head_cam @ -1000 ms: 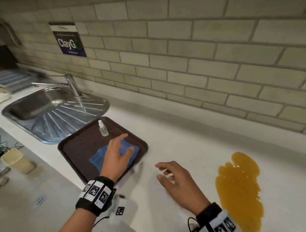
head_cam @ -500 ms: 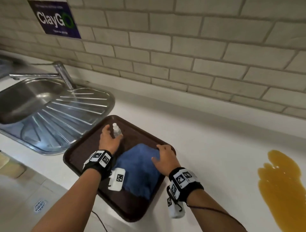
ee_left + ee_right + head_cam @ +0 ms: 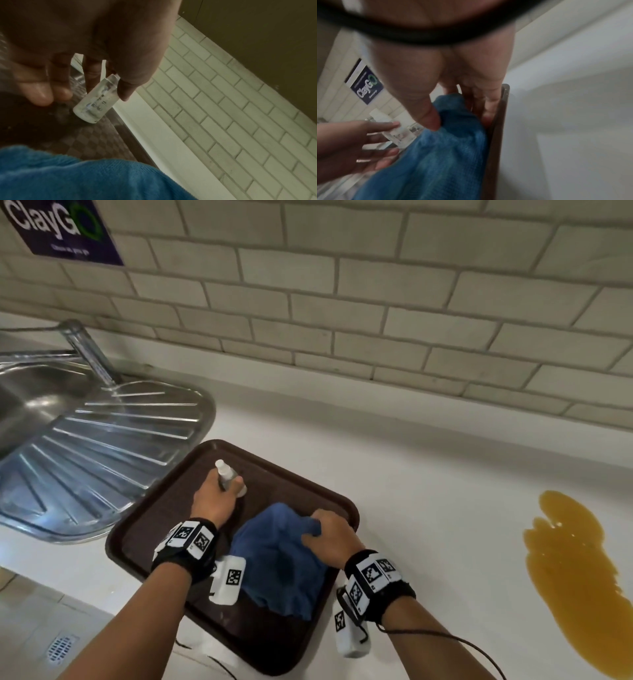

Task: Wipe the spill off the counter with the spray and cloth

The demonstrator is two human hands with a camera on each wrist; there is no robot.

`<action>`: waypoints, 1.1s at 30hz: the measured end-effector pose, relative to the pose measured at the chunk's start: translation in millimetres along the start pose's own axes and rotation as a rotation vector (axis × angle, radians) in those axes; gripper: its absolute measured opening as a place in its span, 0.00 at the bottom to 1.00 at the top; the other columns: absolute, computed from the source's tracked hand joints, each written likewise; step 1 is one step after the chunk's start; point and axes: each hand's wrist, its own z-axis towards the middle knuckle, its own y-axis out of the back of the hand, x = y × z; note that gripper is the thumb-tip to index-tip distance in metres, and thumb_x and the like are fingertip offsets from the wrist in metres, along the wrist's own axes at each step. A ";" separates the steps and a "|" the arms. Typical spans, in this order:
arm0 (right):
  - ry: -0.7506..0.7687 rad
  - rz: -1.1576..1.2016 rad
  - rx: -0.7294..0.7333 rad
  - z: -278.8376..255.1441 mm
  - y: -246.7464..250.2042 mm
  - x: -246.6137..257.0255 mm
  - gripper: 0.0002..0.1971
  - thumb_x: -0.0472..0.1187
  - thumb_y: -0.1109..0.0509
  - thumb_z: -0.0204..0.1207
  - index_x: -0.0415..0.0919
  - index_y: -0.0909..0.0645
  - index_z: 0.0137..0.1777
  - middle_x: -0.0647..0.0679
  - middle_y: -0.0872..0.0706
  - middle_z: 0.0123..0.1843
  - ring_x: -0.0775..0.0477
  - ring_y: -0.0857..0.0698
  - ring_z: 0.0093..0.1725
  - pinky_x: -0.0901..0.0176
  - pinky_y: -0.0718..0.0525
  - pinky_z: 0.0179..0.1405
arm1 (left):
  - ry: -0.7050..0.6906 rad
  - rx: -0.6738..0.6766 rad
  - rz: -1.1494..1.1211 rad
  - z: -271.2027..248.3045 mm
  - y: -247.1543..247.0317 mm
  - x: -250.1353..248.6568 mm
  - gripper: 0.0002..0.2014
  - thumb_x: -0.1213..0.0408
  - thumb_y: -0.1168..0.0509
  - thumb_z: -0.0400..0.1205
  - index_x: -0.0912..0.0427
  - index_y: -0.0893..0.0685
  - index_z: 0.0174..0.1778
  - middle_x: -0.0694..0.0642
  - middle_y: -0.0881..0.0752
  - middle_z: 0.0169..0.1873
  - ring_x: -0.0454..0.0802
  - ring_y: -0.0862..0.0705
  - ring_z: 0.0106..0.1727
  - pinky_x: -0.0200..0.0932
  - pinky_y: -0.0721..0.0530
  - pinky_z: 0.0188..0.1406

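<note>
White counter runs under a tiled wall, with one brown tray near its front edge beside the sink's drainboard. On the tray's far corner, the left hand has thumb and fingers wrapped around the single small clear spray bottle, its long axis tilted, nozzle pointing up and away. The right hand pinches a bunched fold of the one blue cloth at the tray's right edge. One orange spill lies well apart to the right.
</note>
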 end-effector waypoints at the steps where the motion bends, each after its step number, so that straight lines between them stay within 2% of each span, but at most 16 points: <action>1: 0.007 0.091 0.037 -3.4 0.0 -0.3 0.07 0.43 0.30 0.75 0.41 0.23 0.47 0.47 0.16 0.47 0.43 0.16 0.49 0.47 0.17 0.50 | -0.017 -0.003 -0.024 -4.2 0.6 0.0 0.15 0.55 0.32 0.84 0.58 0.19 0.64 0.62 0.13 0.59 0.63 0.17 0.63 0.51 0.25 0.63; 3: 0.017 0.259 0.096 -12.6 2.7 -0.2 0.05 0.44 0.31 0.76 0.45 0.24 0.46 0.50 0.18 0.43 0.48 0.17 0.45 0.48 0.18 0.48 | -0.031 0.018 -0.086 -15.1 2.0 2.5 0.13 0.55 0.32 0.84 0.53 0.19 0.63 0.57 0.14 0.57 0.57 0.18 0.59 0.49 0.25 0.62; 4: 0.021 0.349 0.112 -17.8 6.4 1.8 0.05 0.45 0.31 0.76 0.47 0.24 0.45 0.50 0.18 0.42 0.50 0.18 0.43 0.50 0.19 0.46 | -0.041 0.045 -0.117 -21.5 3.0 4.8 0.13 0.53 0.32 0.83 0.46 0.19 0.63 0.55 0.14 0.58 0.55 0.17 0.60 0.51 0.24 0.66; 6: 0.020 0.558 0.128 -28.5 13.5 8.0 0.04 0.42 0.31 0.78 0.46 0.24 0.46 0.48 0.18 0.43 0.51 0.17 0.43 0.53 0.19 0.44 | -0.070 0.102 -0.170 -35.5 5.8 6.9 0.14 0.44 0.31 0.77 0.31 0.19 0.58 0.52 0.13 0.59 0.55 0.15 0.63 0.61 0.20 0.72; 8: 0.021 0.715 0.137 -44.6 25.8 7.5 0.03 0.40 0.32 0.78 0.45 0.23 0.48 0.47 0.16 0.44 0.50 0.15 0.44 0.55 0.18 0.41 | -0.096 0.168 -0.189 -48.7 0.2 9.4 0.19 0.36 0.32 0.70 0.25 0.20 0.57 0.50 0.13 0.60 0.55 0.14 0.65 0.66 0.19 0.71; 10: 0.039 0.759 0.163 -50.2 27.7 16.4 0.05 0.40 0.32 0.78 0.49 0.25 0.43 0.48 0.19 0.42 0.51 0.17 0.41 0.56 0.19 0.37 | -0.108 0.163 -0.230 -66.7 9.5 11.1 0.20 0.35 0.30 0.70 0.25 0.19 0.59 0.49 0.13 0.61 0.54 0.15 0.66 0.67 0.19 0.70; 12: 0.050 0.814 0.129 -64.6 39.8 10.5 0.08 0.39 0.33 0.76 0.49 0.28 0.38 0.48 0.23 0.38 0.53 0.22 0.36 0.59 0.25 0.34 | -0.153 0.174 -0.249 -96.2 2.8 -5.3 0.18 0.37 0.29 0.75 0.28 0.19 0.62 0.49 0.14 0.61 0.54 0.15 0.65 0.68 0.19 0.70; 15: 0.035 0.972 0.103 -90.3 62.5 -5.0 0.05 0.39 0.33 0.70 0.45 0.27 0.42 0.46 0.25 0.39 0.53 0.24 0.36 0.61 0.26 0.34 | -0.261 0.237 -0.248 -136.0 -14.9 -28.4 0.17 0.42 0.33 0.81 0.36 0.20 0.67 0.50 0.15 0.62 0.52 0.17 0.66 0.63 0.21 0.73; 18: -0.006 1.094 0.062 -117.8 85.9 -32.7 0.05 0.38 0.34 0.67 0.42 0.27 0.42 0.44 0.23 0.40 0.50 0.22 0.40 0.61 0.25 0.36 | -0.335 0.292 -0.253 -173.9 -39.2 -51.5 0.15 0.49 0.37 0.84 0.41 0.21 0.68 0.44 0.15 0.59 0.48 0.18 0.64 0.54 0.24 0.70; 21: -0.075 1.112 0.016 -149.1 110.1 -73.5 0.04 0.40 0.34 0.66 0.44 0.25 0.40 0.43 0.23 0.44 0.45 0.24 0.46 0.56 0.26 0.42 | -0.358 0.353 -0.266 -206.5 -69.8 -70.9 0.16 0.45 0.38 0.82 0.38 0.21 0.66 0.36 0.13 0.55 0.38 0.17 0.61 0.50 0.24 0.66; 23: -0.132 1.125 -0.023 -173.5 122.4 -103.8 0.02 0.40 0.34 0.67 0.47 0.24 0.37 0.45 0.22 0.41 0.48 0.23 0.42 0.59 0.25 0.37 | -0.345 0.429 -0.268 -227.2 -91.7 -82.4 0.16 0.43 0.38 0.81 0.35 0.21 0.64 0.34 0.13 0.53 0.33 0.18 0.58 0.47 0.24 0.62; 26: -0.240 1.103 -0.133 -211.2 136.5 -150.4 0.08 0.35 0.35 0.74 0.46 0.24 0.34 0.50 0.18 0.36 0.52 0.20 0.37 0.63 0.24 0.34 | -0.355 0.498 -0.244 -253.7 -127.0 -91.7 0.18 0.42 0.38 0.81 0.38 0.22 0.67 0.42 0.12 0.56 0.41 0.16 0.61 0.49 0.23 0.64; 28: -0.307 1.020 -0.221 -233.6 142.5 -181.9 0.05 0.35 0.35 0.75 0.43 0.24 0.38 0.46 0.17 0.41 0.48 0.19 0.42 0.58 0.23 0.40 | -0.353 0.534 -0.237 -268.2 -149.3 -94.8 0.16 0.41 0.37 0.82 0.36 0.21 0.65 0.41 0.11 0.53 0.42 0.12 0.58 0.46 0.20 0.61; 30: -0.360 0.875 -0.290 -254.9 146.1 -211.8 0.01 0.38 0.34 0.76 0.42 0.23 0.45 0.44 0.16 0.47 0.46 0.18 0.46 0.54 0.21 0.42 | -0.352 0.569 -0.218 -284.3 -169.7 -98.1 0.12 0.45 0.37 0.83 0.36 0.21 0.62 0.34 0.11 0.52 0.39 0.10 0.54 0.38 0.19 0.54; 32: -0.377 0.752 -0.333 -272.0 147.0 -237.0 0.04 0.39 0.34 0.78 0.45 0.21 0.50 0.43 0.14 0.50 0.45 0.16 0.46 0.53 0.16 0.40 | -0.357 0.607 -0.194 -299.6 -186.9 -101.3 0.09 0.50 0.38 0.86 0.36 0.21 0.61 0.34 0.12 0.52 0.36 0.11 0.54 0.33 0.19 0.49; 33: -0.378 0.713 -0.364 -279.5 146.8 -245.4 0.04 0.38 0.34 0.78 0.44 0.20 0.51 0.43 0.14 0.49 0.46 0.15 0.42 0.56 0.15 0.36 | -0.357 0.619 -0.185 -305.9 -194.5 -102.2 0.09 0.51 0.37 0.86 0.36 0.20 0.61 0.36 0.12 0.53 0.36 0.12 0.54 0.34 0.18 0.49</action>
